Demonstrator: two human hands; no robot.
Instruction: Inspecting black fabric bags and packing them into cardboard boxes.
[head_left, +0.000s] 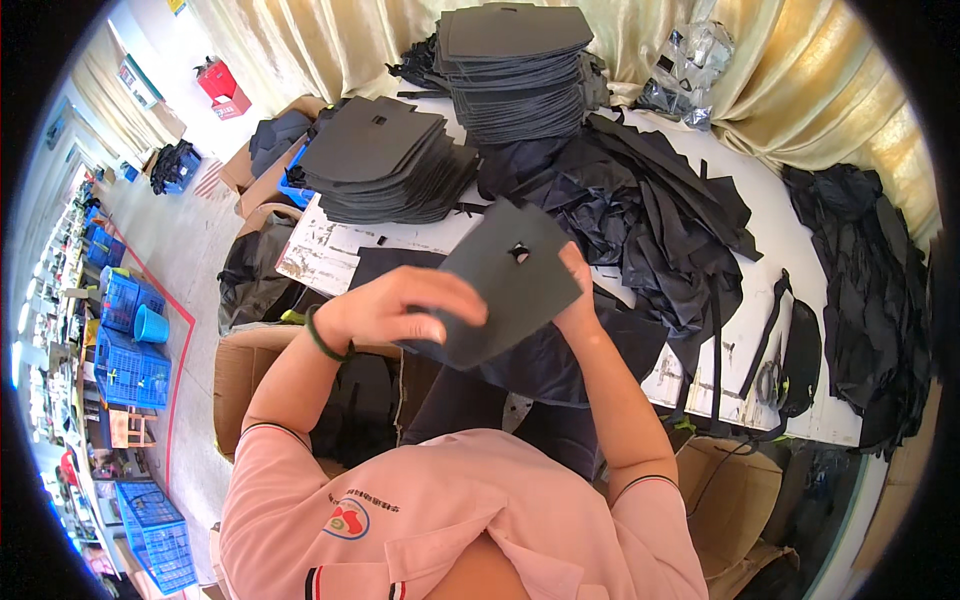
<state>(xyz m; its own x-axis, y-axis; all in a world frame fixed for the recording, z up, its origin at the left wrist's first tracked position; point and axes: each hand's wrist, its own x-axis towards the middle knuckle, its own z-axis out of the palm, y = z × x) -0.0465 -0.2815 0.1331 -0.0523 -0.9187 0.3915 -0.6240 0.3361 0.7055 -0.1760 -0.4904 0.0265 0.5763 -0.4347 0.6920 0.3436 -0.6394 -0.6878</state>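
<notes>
A dark grey flat panel (515, 305) with rounded corners and a small cut-out hole is held up tilted above the near edge of the table. My right hand (574, 290) grips its right edge, fingers behind the sheet. At the panel's left side is my left hand (405, 305), its fingers stretched and thumb apart; whether it touches the surface I cannot tell. Beneath the panel, black fabric (610, 345) lies over the table's front edge and hangs toward my lap.
Two stacks of similar panels, one left (370, 150) and one taller (515, 40), stand at the back. A heap of black fabric (640, 210) covers the white table's (735, 365) middle. Scissors (768, 385) and a black strapped piece (800, 350) lie right. Cardboard boxes (245, 380) flank my legs.
</notes>
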